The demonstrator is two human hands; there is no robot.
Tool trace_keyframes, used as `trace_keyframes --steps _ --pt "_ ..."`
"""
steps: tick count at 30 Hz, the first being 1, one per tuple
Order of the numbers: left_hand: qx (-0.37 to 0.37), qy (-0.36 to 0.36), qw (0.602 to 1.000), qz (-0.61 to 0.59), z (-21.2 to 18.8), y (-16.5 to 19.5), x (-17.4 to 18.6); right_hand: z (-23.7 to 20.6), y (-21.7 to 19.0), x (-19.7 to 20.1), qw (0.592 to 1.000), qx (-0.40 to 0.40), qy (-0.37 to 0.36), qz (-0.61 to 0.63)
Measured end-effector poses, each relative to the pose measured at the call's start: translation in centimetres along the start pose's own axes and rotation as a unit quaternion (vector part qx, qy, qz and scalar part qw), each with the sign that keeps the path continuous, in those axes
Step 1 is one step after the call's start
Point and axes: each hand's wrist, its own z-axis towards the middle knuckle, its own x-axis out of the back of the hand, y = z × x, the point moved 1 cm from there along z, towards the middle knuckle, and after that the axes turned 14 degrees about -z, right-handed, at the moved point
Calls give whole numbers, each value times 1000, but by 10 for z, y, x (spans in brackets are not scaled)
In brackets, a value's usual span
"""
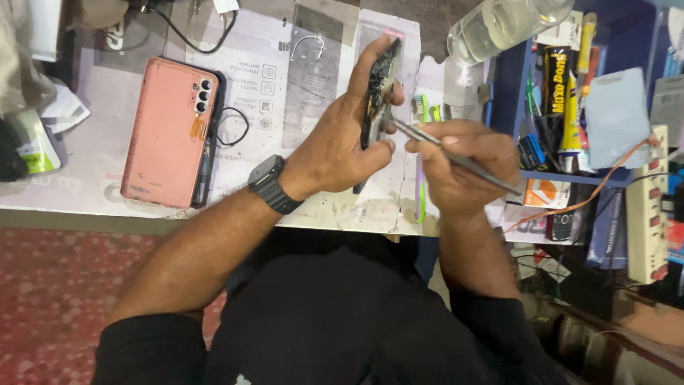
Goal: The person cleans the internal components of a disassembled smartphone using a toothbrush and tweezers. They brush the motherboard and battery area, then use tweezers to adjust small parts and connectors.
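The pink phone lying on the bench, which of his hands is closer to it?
Left. The left hand, holding an opened phone, is just right of the pink phone; the right hand, gripping tweezers, is farther right.

Opened phone frame held edge-up, tweezers at its lower edge.

Left hand (335, 146) grips dark phone frame (377, 93) above the tabletop (92, 178). Right hand (463, 167), just right of the frame, pinches metal tweezers (456, 158), tips touching the frame. Pink phone (167, 132) lies well left of the frame, back up; clear bottle (502, 25) upper right of it. Black watch (273, 184) on left wrist.
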Motion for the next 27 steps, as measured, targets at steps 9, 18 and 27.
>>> trace_keyframes --steps 9,18,27 --pt "-35 122 975 182 1 0 3 13 27 1 965 -81 100 230" --pt "-71 153 957 236 0 -2 -1 28 -12 -33 998 3 42 37" --pt "-83 145 951 260 1 -4 -3 43 -25 -30 977 91 -88 -173"
